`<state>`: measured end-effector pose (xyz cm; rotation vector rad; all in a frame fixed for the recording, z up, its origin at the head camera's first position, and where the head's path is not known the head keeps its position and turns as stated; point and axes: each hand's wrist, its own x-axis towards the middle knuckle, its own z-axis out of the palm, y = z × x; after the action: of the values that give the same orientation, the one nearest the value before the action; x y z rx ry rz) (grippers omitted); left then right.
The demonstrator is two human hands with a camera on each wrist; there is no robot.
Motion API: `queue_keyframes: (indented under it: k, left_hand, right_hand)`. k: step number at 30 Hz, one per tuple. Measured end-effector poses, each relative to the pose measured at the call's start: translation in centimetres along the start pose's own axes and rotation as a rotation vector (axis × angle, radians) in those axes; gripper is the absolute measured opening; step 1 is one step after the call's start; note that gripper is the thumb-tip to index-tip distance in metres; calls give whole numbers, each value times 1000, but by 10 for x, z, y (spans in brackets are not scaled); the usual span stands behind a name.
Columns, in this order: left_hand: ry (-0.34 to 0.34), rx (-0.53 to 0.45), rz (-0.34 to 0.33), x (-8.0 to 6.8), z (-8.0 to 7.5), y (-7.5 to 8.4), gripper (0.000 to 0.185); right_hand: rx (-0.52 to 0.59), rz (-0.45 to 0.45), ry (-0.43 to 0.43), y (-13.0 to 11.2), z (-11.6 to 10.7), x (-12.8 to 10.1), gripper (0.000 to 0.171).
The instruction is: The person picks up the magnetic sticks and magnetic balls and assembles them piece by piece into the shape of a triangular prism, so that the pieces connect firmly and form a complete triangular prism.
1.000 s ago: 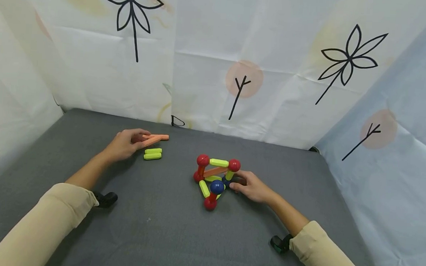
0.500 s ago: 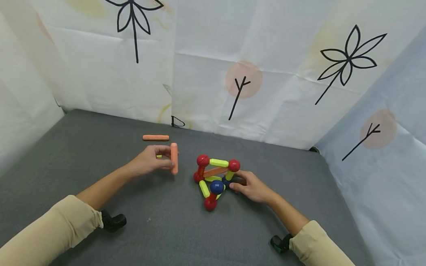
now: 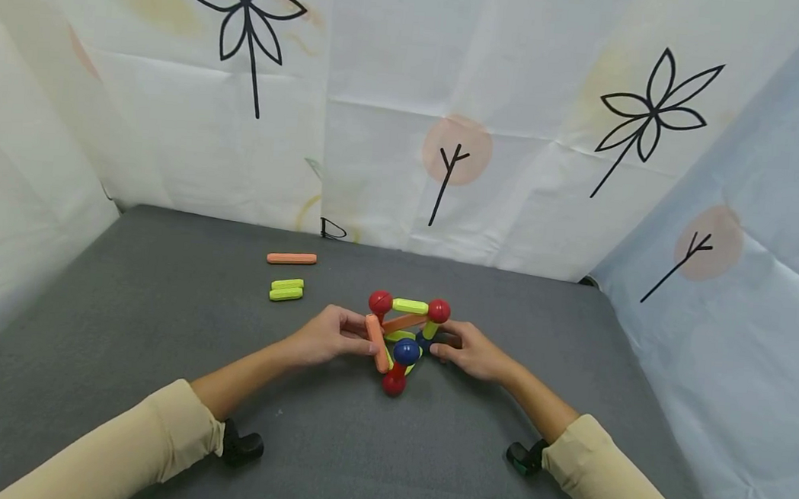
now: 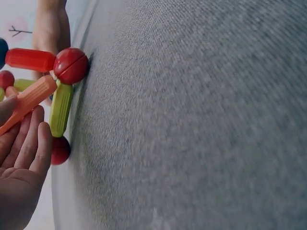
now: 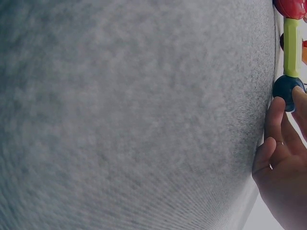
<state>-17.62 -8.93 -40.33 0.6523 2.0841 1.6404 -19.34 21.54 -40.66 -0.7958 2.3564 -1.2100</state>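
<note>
In the middle of the table stands a frame of rods and balls, with red balls [image 3: 394, 384], a blue ball [image 3: 406, 351] on top of a short red rod, and yellow-green rods [image 3: 410, 306]. My left hand [image 3: 332, 335] pinches an orange rod [image 3: 376, 343] between thumb and fingers at the frame's left side. In the left wrist view the rod's end comes close to a red ball [image 4: 71, 65] at the bottom. From the right, my right hand [image 3: 473, 350] grips a lower blue ball [image 5: 288, 91] of the frame between thumb and fingertips.
Behind my left hand lie a loose orange rod [image 3: 292, 259] and two yellow-green rods [image 3: 286, 293] side by side. Grey cloth covers the table [image 3: 332, 459]. A printed white curtain [image 3: 376, 179] hangs along its back edge.
My left hand has picked up an orange rod at the back left and carried it right and nearer to the frame, turning it. My right hand stays on the blue ball.
</note>
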Motion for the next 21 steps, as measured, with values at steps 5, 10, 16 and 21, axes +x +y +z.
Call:
queue_keyframes:
  k: [5, 10, 16, 21]
  left_hand:
    - [-6, 9, -34, 6, 4, 0, 33]
    - [18, 65, -52, 14, 6, 4, 31]
    - [10, 129, -27, 12, -2, 0, 31]
    - [77, 227, 76, 1, -27, -7, 28]
  right_hand:
    - [10, -4, 2, 0, 0, 0, 36]
    - [13, -17, 5, 1, 0, -1, 36]
    - [15, -20, 4, 3, 1, -1, 34]
    - [11, -18, 3, 3, 1, -1, 35]
